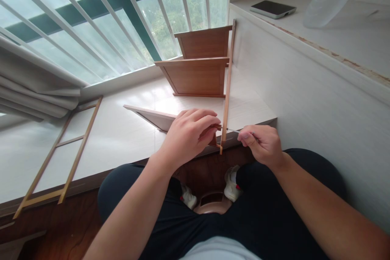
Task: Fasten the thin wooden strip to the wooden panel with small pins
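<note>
The R hand (263,142) is closed on a thin metal tool (233,131); its tip is at or by the outer side of a long wood rail (229,83). Can't tell what kind of tool, b/c the fingers hide most of it. The L hand (193,132) is on the other side, fingers pinching the wood end of the low panel (161,121) right by the rail. Prob. it holds there so the wood won't slip when the tool pushes from the R. The rail & panels are at the front of the white ledge (122,130), btwn the person's knees, prob. so both sides are easy to reach.

Farther back, two brown panels (199,77) join the same rail & stick out to the L. Off to the L, a wood frame like a small ladder (80,150) lies on the ledge, its near end past the edge; maybe it's there to be out of the way. On the R, a phone (272,9) lies flat on a white shelf (359,40) w/ a cloudy bottle (332,0) nearby, prob. up there to be safe from bumps. Behind: a window w/ bars (170,16) & a gray curtain (33,81).

No brands, labels or words can be read.
</note>
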`<state>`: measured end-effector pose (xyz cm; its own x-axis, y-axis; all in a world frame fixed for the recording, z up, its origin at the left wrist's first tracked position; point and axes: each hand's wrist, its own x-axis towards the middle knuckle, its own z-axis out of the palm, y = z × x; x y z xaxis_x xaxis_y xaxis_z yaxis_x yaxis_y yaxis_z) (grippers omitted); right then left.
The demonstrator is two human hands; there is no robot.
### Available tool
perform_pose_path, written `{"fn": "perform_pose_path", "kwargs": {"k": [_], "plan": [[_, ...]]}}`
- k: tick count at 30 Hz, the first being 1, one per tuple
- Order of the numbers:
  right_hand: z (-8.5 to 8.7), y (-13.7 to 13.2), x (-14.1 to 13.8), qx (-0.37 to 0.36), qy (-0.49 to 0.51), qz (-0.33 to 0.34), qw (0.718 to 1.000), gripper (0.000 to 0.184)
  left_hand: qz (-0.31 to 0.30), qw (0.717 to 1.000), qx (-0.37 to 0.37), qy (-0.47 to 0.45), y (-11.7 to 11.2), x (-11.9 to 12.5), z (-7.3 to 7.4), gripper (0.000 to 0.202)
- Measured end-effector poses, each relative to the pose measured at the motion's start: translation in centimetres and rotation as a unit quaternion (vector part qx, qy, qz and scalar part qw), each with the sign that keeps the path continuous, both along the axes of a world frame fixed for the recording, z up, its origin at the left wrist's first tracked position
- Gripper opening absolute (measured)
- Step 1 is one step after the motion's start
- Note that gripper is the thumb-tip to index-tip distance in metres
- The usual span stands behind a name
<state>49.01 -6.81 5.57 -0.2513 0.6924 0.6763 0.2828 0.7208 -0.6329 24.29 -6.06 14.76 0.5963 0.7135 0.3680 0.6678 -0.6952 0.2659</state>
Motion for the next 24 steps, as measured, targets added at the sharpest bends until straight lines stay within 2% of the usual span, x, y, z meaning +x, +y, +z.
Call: {"fn": "perform_pose_path", "kwargs": {"k": [6,10,12,14,17,20,24], "plan": [[0.1,-0.3,0.0,-0.060,0.026,0.026,0.998,0.037,0.013,0.999,0.008,-0.038,0.2,0.1,-0.9,0.009],[0.4,-0.7,-0.3,-0.169,0.070,0.044,0.982,0.050,0.021,0.999,0.004,-0.045,0.2,0.3,-1.1,0.008],[0.5,-0.7,-0.4,-0.257,0.114,0.060,0.958,0.055,0.023,0.999,0.004,-0.047,0.2,0.3,-1.2,0.007],[0.6,-0.6,-0.5,-0.344,0.162,0.086,0.921,0.058,0.025,0.998,0.005,-0.049,0.2,0.3,-1.2,0.006],[0.9,-0.4,-0.5,-0.432,0.200,0.134,0.869,0.060,0.025,0.999,0.002,-0.048,0.2,0.4,-1.1,0.006],[1.0,-0.2,-0.4,-0.460,0.202,0.161,0.850,0.062,0.026,0.999,-0.001,-0.046,0.2,0.4,-1.0,0.006],[0.9,-0.3,-0.2,-0.446,0.187,0.156,0.861,0.063,0.028,0.999,-0.003,-0.044,0.2,0.5,-1.0,0.006]]}}
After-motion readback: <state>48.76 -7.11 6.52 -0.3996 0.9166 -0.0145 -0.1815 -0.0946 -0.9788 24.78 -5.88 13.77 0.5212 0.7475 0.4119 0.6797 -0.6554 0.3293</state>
